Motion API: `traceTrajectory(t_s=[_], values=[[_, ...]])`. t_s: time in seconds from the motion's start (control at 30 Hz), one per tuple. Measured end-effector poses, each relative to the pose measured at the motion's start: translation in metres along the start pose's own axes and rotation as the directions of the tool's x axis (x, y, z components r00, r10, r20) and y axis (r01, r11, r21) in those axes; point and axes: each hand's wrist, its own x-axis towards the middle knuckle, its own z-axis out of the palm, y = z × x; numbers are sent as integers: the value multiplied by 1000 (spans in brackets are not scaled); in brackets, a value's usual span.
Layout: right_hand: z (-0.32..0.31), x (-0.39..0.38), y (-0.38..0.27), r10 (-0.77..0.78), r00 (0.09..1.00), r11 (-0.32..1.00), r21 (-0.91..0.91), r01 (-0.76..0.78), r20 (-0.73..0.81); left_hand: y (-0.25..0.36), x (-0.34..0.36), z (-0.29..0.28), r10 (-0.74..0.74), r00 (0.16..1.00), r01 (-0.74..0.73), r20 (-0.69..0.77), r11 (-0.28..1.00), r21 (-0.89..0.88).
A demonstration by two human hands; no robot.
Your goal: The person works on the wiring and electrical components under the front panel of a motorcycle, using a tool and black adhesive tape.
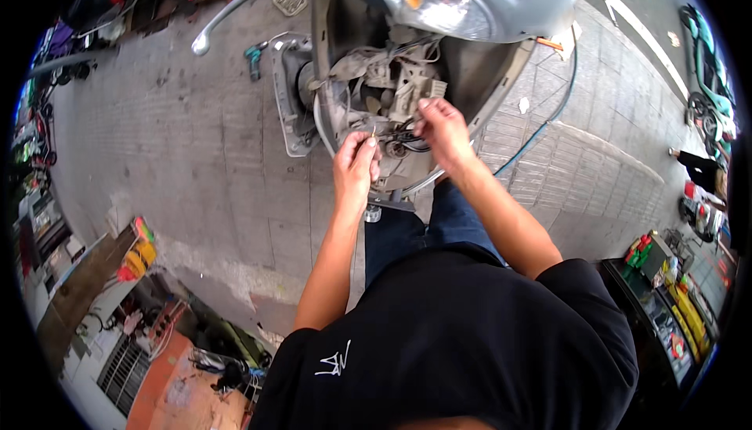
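Wiring [406, 127] runs crosswise below the headlight [458, 11], between the hands; right hand [445, 134] sits nearer, fingers curled, contents indeterminable; left hand [355, 167] pinches a small slender piece [374, 131].

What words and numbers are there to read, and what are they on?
White squiggly marks on the black shirt: they look like writing, but I won't copy them out.
Patterned plate on the pavement: too small to tell whether it has letters.
Yellow things at the right: too blurred to read.
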Motion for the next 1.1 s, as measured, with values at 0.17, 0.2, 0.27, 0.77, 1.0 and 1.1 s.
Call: traceTrajectory(t_s=[0.17, 0.2, 0.27, 0.77, 1.0, 1.1], values=[[18, 50, 1, -120, 987, 861, -484, 155, 103, -12, 34, -4, -29, 1000, 29, -4, 994, -108], [25, 59, -1, -184, 978, 821, -532, 207, 96, -11, 46, 1, -43, 999, 44, 4, 990, -131], [27, 77, -1, -260, 965, 763, -607, 222, 26, -12, 73, 14, -43, 999, 43, 4, 992, -118], [53, 69, 28, -265, 957, 876, -443, 188, -118, -9, 148, 19, -249, 956, 287, 158, 907, -308], [20, 59, 31, -103, 995, 899, -430, 86, -15, -2, 137, 7, -245, 957, 226, 154, 966, 127], [0, 50, 20, -219, 972, 641, -738, 212, 89, -29, 114, 1, -124, 989, 78, 80, 898, 434]])
